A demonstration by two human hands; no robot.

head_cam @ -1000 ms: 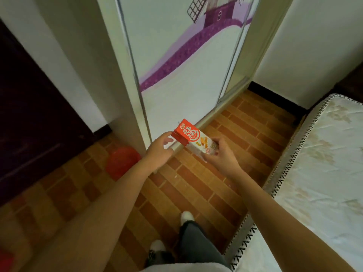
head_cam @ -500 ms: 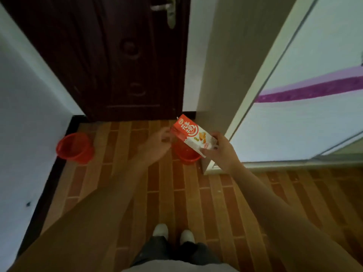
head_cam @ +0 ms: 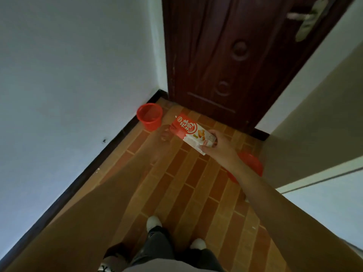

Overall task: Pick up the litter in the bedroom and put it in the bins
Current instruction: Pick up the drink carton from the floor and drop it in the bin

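1. The right hand (head_cam: 218, 143) holds a red and white drink carton (head_cam: 191, 131) by its white lower end, with the fingers and thumb curled round that end
2. The carton is up in the air above the floor (head_cam: 176, 185), tilted, its red top pointing up and to the left and its white end down in the right hand
3. The left hand (head_cam: 166, 134) is at the carton's red end, blurred by motion; whether it grips the carton, only touches it, or is just beside it cannot be told, and how its fingers lie cannot be told either
4. A red bin (head_cam: 149, 116) stands upright on the floor in the corner where the white wall (head_cam: 78, 75) meets the dark wooden door (head_cam: 231, 55); it is just beyond and to the left of the carton's top end
5. A second red bin (head_cam: 251, 161) stands on the floor to the right, close to the base of a pale panel (head_cam: 314, 114), and is partly hidden behind the right forearm
6. The floor is laid in orange and brown brick-pattern tiles, with a dark skirting board (head_cam: 78, 183) along the wall
7. The door carries a metal handle (head_cam: 306, 18) near the top right of the view
8. At the bottom the person's dark trouser legs and two white shoe tips (head_cam: 154, 222) rest on the tiles
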